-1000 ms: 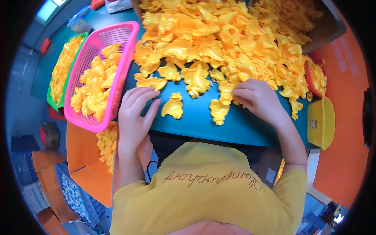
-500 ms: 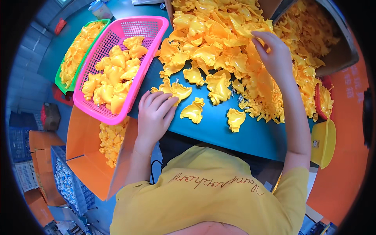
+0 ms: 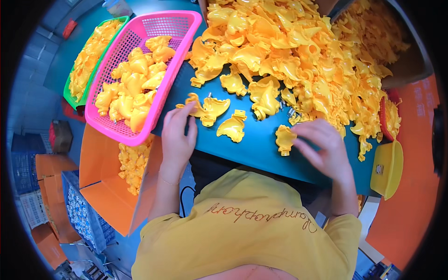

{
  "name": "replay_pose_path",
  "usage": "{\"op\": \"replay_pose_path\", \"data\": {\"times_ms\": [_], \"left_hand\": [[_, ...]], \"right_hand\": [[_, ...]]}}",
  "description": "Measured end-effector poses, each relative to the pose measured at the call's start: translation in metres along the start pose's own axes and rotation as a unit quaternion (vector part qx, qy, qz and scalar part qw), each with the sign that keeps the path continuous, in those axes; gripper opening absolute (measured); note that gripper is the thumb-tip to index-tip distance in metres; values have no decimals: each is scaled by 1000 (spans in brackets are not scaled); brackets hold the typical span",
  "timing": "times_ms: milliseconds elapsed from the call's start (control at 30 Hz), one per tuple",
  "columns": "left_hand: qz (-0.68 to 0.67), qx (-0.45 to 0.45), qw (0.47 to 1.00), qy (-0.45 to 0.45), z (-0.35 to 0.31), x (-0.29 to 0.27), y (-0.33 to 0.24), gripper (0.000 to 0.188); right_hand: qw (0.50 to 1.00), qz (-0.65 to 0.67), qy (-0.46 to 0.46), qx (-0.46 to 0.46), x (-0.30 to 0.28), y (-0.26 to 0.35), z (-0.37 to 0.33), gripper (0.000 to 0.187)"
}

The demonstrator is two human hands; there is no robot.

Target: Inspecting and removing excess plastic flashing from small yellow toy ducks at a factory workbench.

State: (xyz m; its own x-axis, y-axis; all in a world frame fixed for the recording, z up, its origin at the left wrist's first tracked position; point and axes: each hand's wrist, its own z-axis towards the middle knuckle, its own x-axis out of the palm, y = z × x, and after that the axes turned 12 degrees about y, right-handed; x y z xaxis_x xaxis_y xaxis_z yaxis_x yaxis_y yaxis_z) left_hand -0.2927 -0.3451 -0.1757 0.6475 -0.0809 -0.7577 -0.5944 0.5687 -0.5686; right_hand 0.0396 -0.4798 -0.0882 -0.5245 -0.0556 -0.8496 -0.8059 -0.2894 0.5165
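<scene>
Crowding right hand [image 3: 325,143]: yellow heap [image 3: 280,39] | flanking left hand [image 3: 178,141]: pink basket [image 3: 169,91]

- Left hand [image 3: 177,135]: fingertips at yellow shell piece [image 3: 195,104].
- Right hand [image 3: 323,145]: fingertips at small yellow piece [image 3: 284,141], near table [image 3: 252,150] edge.
- Yellow heap [image 3: 289,51] beyond both hands.
- Pink basket [image 3: 173,84], left: holds rounded yellow parts [image 3: 133,70]; green basket [image 3: 74,101] alongside.

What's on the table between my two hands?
In the head view, between the left hand and the right hand: loose yellow plastic pieces, with bare teal tabletop around them.
</scene>
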Motion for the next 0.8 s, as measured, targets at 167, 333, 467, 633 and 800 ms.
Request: {"op": "replay_pose_path", "data": {"times_ms": [167, 333, 467, 633, 800], "left_hand": [[42, 30, 997, -53, 16, -2, 4, 22], [30, 122, 988, -85, 48, -15, -38, 26], [26, 212, 976, -48, 104, -12, -70, 31], [73, 260, 962, -39, 128, 7, -106, 43], [-138, 322, 916, 194, 46, 26, -122, 33]], "right_hand": [[999, 14, 14, 39, 43, 12, -26, 42], [998, 6, -59, 29, 75, 4, -34, 38], [997, 11, -74, 35, 81, 7, -37, 37], [996, 14, -80, 41, 82, 7, -50, 35], [994, 23, -89, 62, 81, 9, -62, 35]]}}
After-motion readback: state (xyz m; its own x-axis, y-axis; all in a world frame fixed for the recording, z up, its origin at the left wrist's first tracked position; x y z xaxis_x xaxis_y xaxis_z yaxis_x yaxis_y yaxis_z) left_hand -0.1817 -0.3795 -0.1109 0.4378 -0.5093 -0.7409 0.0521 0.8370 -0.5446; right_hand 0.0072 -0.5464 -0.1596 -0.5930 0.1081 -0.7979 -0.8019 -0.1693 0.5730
